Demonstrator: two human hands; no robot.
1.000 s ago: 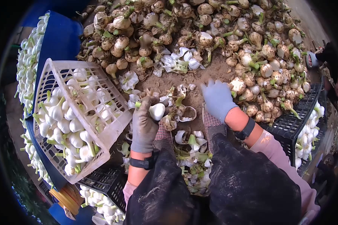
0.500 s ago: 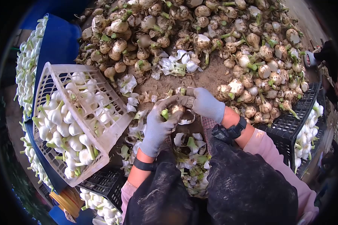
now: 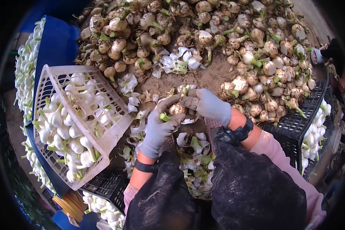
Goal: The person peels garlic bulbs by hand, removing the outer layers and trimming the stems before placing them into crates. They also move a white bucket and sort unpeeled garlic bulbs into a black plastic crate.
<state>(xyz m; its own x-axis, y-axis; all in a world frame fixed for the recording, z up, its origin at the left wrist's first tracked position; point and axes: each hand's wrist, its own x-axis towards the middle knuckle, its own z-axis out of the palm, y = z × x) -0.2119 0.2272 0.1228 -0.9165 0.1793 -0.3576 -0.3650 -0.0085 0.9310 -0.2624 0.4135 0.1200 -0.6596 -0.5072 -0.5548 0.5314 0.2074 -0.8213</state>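
Both my hands wear pale grey gloves with dirt-stained fingers and meet in the middle of the view. My left hand (image 3: 157,128) is closed around a garlic bulb (image 3: 177,109), whose brownish, soiled side shows between the hands. The cut green stem end pokes out by my left thumb. My right hand (image 3: 209,105) has its fingers bent and pressed together at the far side of the bulb, pinching a strip of peel (image 3: 185,91) that stands up there. Loose white garlic skins (image 3: 195,147) lie beneath my hands.
Soiled garlic bulbs (image 3: 270,69) are heaped ahead and to the right. A tilted white crate (image 3: 113,132) of cleaned garlic stands at left, by a blue container (image 3: 59,46). Black crates (image 3: 291,134) flank me. At far right, part of another person's foot (image 3: 317,56) shows.
The bulb has turned slightly between my hands, showing more of its soiled side. A larger pale strip of peel now stands up at my right fingertips.
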